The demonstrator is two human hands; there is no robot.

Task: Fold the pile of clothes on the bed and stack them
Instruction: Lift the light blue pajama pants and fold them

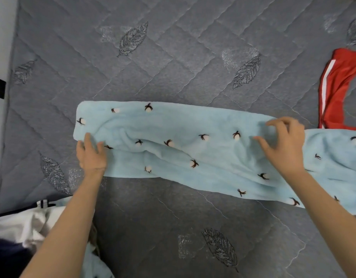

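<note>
One pale blue fleece garment (193, 149) with a small penguin print lies spread lengthwise across the middle of the bed (173, 57), running from centre left out past the right edge of the view. It is rumpled, with a long crease along its middle.

Two bare hands are on it, well apart. The left hand (92, 155) lies at the garment's near left corner, its fingers (86, 138) straight and spread, flat on the cloth. The right hand (283, 145) is over the far edge towards the right, its fingers (277, 123) bent like a claw with the thumb stretched out. Whether they pinch the fleece or only touch it cannot be told.

One red garment (337, 87) with a white stripe lies by the bed's right edge, just beyond the blue one. One heap of white and dark clothes (22, 227) sits at the near left corner. A second piece of the same blue penguin cloth (95, 263) shows at the bottom edge.
</note>
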